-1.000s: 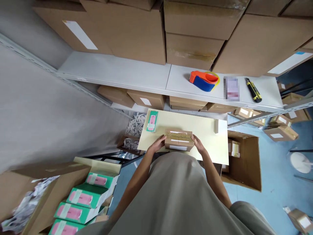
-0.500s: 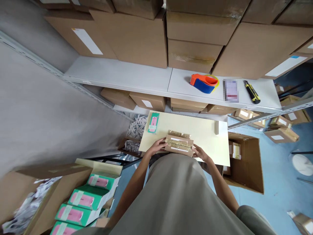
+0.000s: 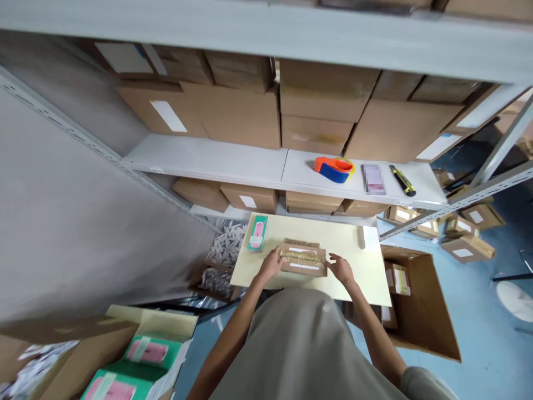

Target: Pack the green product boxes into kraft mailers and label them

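Observation:
A small cardboard box lies on the cream tabletop, close to my body. Shiny clear tape and white strips run across its top. At its left end, my left hand has its fingers bent against the box's edge. My right hand is by the opposite end with fingers apart, its fingertips at or just off the edge; contact is hard to make out. A green box with a pink picture lies at the tabletop's back left. A white block-shaped item stands at the back right.
On the shelf ahead are an orange and blue tape dispenser, a blurred card or packet and a yellow-black utility knife. A large open carton stands right of the table. Green boxes fill a carton at lower left.
My right hand has opened and eased off the box's right end. My left hand remains at the left end. The camera view has tilted up, showing a higher shelf edge.

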Motion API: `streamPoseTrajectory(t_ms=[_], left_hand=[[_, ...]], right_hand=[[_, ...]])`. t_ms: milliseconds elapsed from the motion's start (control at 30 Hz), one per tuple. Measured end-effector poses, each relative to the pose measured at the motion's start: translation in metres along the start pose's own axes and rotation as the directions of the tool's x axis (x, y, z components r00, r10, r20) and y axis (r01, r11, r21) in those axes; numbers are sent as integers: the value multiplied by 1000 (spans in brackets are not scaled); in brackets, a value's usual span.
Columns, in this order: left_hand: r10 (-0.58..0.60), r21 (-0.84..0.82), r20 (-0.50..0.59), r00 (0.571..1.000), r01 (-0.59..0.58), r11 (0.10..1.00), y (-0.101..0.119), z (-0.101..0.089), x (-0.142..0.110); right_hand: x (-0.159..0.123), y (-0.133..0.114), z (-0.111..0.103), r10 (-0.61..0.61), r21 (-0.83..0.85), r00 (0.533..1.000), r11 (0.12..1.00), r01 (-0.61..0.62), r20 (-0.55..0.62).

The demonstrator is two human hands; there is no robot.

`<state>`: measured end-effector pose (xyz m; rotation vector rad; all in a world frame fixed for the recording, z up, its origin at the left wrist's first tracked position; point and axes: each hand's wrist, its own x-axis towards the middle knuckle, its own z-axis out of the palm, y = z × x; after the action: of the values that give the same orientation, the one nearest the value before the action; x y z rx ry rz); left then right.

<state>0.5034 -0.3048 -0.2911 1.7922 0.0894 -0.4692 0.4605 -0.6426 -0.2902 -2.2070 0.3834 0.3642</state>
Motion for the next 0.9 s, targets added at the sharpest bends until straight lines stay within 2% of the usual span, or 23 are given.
streamPoseTrajectory(t_ms=[67,133,200,233,267,300,333,367,467,500,567,700,800,867,900], left_hand=[[115,141,-108,987,-100,985,26,1,12],[267,212,-153,952,-232,949,67,2,28],[421,238,-156,893,-380,894,119,3,42],[483,258,-147,864,-438,861,146,3,47],[529,287,-134,838,-478,830,172,3,51],[568,318,-131,813,-508,801,196,3,53],[602,342,-129,788,-535,773,218,3,54],[632,360,-129,764,-558,748,236,4,54],[693,385,-133,709,-607,695,269,7,47],[702,384,-134,700,-616,688,272,8,44],[698,363,-134,703,-620,695,270,10,38],[620,285,-132,773,-569,771,239,12,25],[539,170,-149,829,-515,840,201,16,10],[508,101,-159,847,-498,861,172,23,-4],[500,76,-164,850,-495,866,157,27,-11]], right_hand=[[17,-32,-21,-106,-111,989,989,95,-99],[39,-79,-51,-264,-176,941,958,229,-213],[63,-136,-85,-435,-242,842,896,372,-319],[75,-165,-101,-513,-282,775,856,433,-369],[87,-193,-116,-575,-333,714,817,472,-399],[99,-218,-128,-616,-391,676,784,481,-404],[109,-241,-138,-630,-453,672,766,457,-389],[119,-260,-145,-614,-510,702,760,403,-361],[140,-294,-150,-466,-619,841,755,216,-274],[144,-299,-148,-428,-634,865,752,180,-262],[148,-303,-145,-402,-643,879,750,155,-258],[142,-294,-146,-387,-657,894,738,153,-227],[124,-267,-139,-416,-612,886,761,217,-203],[102,-236,-121,-435,-455,880,834,313,-192],[88,-219,-107,-434,-313,884,876,368,-173]])
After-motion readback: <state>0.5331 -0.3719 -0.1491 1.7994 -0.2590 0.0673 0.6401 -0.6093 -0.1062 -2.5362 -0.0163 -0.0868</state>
